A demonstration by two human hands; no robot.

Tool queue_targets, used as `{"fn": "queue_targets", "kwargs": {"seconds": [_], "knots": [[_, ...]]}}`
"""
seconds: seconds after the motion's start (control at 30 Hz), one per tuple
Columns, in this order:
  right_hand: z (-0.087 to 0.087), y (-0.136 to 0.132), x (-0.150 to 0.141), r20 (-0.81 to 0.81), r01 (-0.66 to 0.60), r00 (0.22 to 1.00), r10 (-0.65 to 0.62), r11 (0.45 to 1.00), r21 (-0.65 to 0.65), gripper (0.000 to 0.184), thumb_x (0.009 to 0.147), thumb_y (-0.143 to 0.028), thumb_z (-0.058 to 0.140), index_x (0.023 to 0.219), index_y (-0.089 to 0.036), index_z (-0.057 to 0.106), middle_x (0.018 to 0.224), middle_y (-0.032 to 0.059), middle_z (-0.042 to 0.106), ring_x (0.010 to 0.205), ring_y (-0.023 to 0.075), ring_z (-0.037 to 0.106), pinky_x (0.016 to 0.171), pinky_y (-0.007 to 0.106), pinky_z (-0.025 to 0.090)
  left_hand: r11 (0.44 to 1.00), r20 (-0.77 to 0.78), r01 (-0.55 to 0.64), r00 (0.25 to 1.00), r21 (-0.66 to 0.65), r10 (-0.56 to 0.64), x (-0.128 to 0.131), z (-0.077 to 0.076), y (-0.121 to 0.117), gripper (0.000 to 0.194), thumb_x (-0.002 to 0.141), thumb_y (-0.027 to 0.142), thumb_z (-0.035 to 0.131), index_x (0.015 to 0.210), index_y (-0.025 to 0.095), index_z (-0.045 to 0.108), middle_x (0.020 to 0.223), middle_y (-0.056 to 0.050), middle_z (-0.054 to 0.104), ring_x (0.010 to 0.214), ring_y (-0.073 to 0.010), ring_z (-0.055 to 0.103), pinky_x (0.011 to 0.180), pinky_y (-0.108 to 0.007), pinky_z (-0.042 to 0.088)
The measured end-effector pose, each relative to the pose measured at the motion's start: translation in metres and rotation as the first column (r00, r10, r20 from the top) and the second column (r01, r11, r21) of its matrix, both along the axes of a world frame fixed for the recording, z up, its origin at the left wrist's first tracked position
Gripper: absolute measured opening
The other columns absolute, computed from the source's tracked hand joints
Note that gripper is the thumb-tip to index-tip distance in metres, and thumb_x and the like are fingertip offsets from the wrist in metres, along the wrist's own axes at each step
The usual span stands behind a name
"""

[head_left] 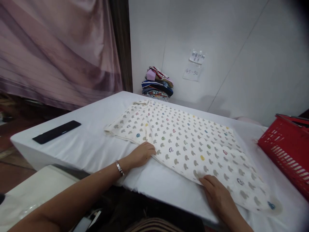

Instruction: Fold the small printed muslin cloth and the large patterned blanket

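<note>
A white cloth (178, 138), printed with grey and coloured mushrooms, lies spread across the table; whether it is a garment or a plain piece cannot be made out. At its near edge, left of the middle, my left hand (142, 154) is closed with the fingertips on the edge. Further right along that same edge, my right hand (214, 191) grips the cloth between thumb and fingers. The far left end of the cloth shows a folded, layered hem, and some creases run across its surface.
A white-covered table (96, 148) carries a black flat phone-like slab (56, 131) on the left. Folded clothes (157, 84) are stacked at the back by the wall. A red basket (287, 148) stands at the right edge. Paper notes (192, 71) hang on the wall, and a pink curtain (60, 48) hangs left.
</note>
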State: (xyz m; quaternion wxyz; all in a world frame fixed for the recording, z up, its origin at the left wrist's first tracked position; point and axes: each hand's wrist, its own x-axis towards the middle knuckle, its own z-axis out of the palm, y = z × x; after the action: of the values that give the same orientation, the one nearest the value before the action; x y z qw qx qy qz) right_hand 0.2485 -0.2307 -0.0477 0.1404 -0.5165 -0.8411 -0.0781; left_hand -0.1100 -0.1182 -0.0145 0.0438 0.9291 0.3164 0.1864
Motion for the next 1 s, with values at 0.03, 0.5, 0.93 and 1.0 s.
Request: {"fn": "queue_targets", "kwargs": {"seconds": [0.03, 0.5, 0.93, 1.0], "knots": [[0.001, 0.0, -0.001, 0.003, 0.006, 1.0, -0.006, 1.0, -0.006, 0.03, 0.084, -0.011, 0.039, 0.098, -0.021, 0.063, 0.096, 0.0061, 0.061, 0.084, 0.0183, 0.057, 0.069, 0.026, 0.046, 1.0, 0.014, -0.001, 1.0, -0.006, 0.001, 0.001, -0.001, -0.001, 0.025, 0.082, 0.005, 0.041, 0.093, 0.018, 0.059, 0.092, -0.004, 0.06, 0.089, -0.0151, 0.051, 0.084, -0.031, 0.038], [0.017, 0.065, -0.133, 0.184, -0.092, 0.978, 0.102, 0.994, -0.063, 0.025, 0.081, -0.004, 0.041, 0.091, -0.018, 0.06, 0.088, 0.0061, 0.059, 0.079, 0.0205, 0.053, 0.066, 0.029, 0.039, 0.999, -0.038, -0.037, 0.999, -0.032, 0.036, 0.009, -0.007, -0.003, 0.01, 0.085, 0.016, 0.048, 0.084, 0.019, 0.057, 0.084, -0.001, 0.058, 0.085, -0.0151, 0.05, 0.082, -0.031, 0.036], [-0.033, 0.098, -0.161, 0.173, -0.092, 0.98, 0.098, 0.995, -0.047, 0.037, 0.069, 0.002, 0.044, 0.09, -0.023, 0.063, 0.088, 0.0029, 0.064, 0.073, 0.0178, 0.062, 0.053, 0.023, 0.039, 0.956, 0.136, -0.282, 0.953, 0.086, 0.269, 0.0, -0.018, -0.003, 0.021, 0.073, 0.002, 0.049, 0.08, 0.02, 0.057, 0.094, -0.002, 0.06, 0.089, -0.0162, 0.05, 0.081, -0.032, 0.038], [-0.028, 0.1, -0.167, 0.164, -0.081, 0.982, 0.089, 0.995, -0.053, 0.036, 0.071, 0.0, 0.045, 0.096, -0.021, 0.061, 0.089, 0.0044, 0.064, 0.075, 0.0191, 0.063, 0.053, 0.023, 0.04, 0.965, 0.126, -0.26, 0.959, 0.039, 0.254, -0.001, -0.019, -0.003, 0.022, 0.07, 0.002, 0.051, 0.078, 0.021, 0.058, 0.093, -0.001, 0.06, 0.088, -0.0159, 0.051, 0.079, -0.031, 0.039]]}}
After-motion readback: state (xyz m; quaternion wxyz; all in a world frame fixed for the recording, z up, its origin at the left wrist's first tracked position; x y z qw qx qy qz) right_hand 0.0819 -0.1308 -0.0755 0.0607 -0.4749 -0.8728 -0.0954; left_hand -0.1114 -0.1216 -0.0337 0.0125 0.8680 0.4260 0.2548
